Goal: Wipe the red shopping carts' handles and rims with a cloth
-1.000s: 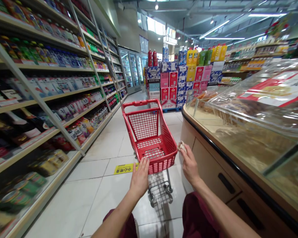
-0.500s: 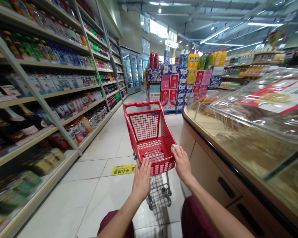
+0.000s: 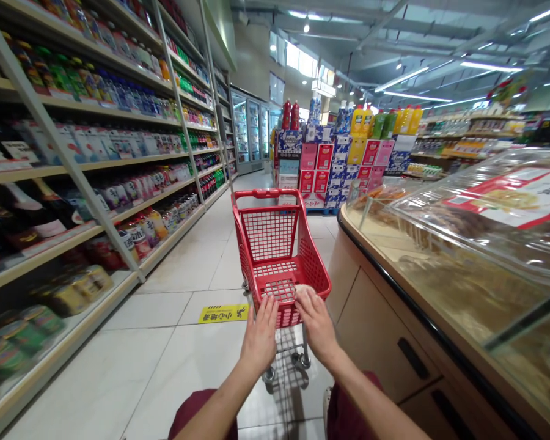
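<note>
A red plastic shopping cart [image 3: 315,269] with grid walls stands on the tiles before me, its basket bare inside. My left hand [image 3: 260,333] rests on the near rim, fingers stretched out and lying flat. On the same rim, a little to the right, my right hand [image 3: 315,318] presses a crumpled whitish cloth [image 3: 304,289] against the plastic. Only the cloth's upper edge shows past the fingers. Below the basket are the cart's grey legs and caster wheels [image 3: 301,360].
Shelves of bottles and cans [image 3: 119,162] line the left. To the right stands a wooden counter [image 3: 385,318] with clear packaged food [image 3: 495,195]. Stacked drink cartons [image 3: 316,165] are ahead, near glass-door coolers [image 3: 247,128]. A yellow floor sticker [image 3: 223,313] lies left of the cart.
My right hand has slid left with the cloth, from the basket's right corner along the near rim towards my left hand. The left hand stays on the rim.
</note>
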Motion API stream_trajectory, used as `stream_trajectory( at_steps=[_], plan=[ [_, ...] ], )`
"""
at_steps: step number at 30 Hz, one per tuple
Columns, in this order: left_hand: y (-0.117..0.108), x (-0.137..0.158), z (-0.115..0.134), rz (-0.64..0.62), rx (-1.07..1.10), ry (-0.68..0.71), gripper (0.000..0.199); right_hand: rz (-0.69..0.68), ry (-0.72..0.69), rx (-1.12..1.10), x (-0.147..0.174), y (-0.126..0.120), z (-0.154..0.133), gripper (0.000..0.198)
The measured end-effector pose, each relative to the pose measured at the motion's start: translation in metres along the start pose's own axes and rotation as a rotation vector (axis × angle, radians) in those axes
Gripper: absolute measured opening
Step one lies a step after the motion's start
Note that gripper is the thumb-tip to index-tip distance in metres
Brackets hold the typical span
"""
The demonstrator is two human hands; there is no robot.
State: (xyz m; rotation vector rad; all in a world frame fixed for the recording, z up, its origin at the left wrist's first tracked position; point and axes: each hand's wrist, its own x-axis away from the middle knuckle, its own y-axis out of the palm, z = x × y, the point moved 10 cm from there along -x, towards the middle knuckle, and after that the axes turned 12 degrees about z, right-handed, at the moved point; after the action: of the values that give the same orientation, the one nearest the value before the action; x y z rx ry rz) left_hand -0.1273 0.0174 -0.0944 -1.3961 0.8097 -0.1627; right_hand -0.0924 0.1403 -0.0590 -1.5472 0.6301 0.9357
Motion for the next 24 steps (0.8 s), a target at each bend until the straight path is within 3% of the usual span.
stream_trajectory(
  at_steps=[5,10,15,20,24],
  plan=[
    [-0.001,0.0,0.003,-0.008,-0.008,0.011,0.072,0.081,0.206,0.12,0.0,-0.011,0.028,0.046],
    [0.0,0.0,0.004,-0.031,0.0,-0.022,0.072,0.02,-0.025,-0.054,0.003,0.001,-0.019,0.041],
    [-0.002,-0.001,0.006,-0.039,0.065,-0.016,0.069,0.042,0.15,-0.01,-0.008,-0.007,0.008,0.048],
    [-0.001,-0.001,0.005,-0.017,0.047,-0.037,0.068,-0.03,0.046,-0.092,-0.019,0.006,-0.028,0.042],
    [0.001,0.0,0.004,-0.018,0.026,-0.004,0.069,-0.016,0.078,-0.06,-0.016,0.01,-0.023,0.041]
  ],
)
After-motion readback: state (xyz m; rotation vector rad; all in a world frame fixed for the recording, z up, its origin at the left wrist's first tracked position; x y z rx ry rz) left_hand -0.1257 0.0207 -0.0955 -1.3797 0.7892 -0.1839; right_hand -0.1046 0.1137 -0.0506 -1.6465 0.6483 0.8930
